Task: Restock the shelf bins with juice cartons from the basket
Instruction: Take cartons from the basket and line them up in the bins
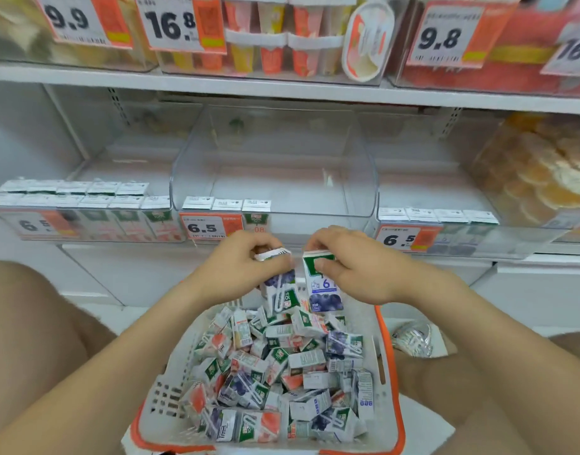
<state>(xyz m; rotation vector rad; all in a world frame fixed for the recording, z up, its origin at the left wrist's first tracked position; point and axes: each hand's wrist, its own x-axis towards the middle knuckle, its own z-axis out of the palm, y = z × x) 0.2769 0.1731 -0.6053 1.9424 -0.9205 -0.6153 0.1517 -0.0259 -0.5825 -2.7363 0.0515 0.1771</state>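
Over the far end of the basket (163, 395), the left grip (246, 261) is clamped round the top of a tilted blueberry carton (278, 290). Just to its right, the right grip (354, 267) pinches the top of a second carton (324, 290), held upright. Both hang near the middle bin (370, 198), where three cartons (226, 205) stand at its near left corner.

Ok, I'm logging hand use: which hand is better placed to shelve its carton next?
Probably the right hand. Its upright carton sits just below the bare stretch of the middle bin; the left hand holds a tilted carton, below the shelved cartons.
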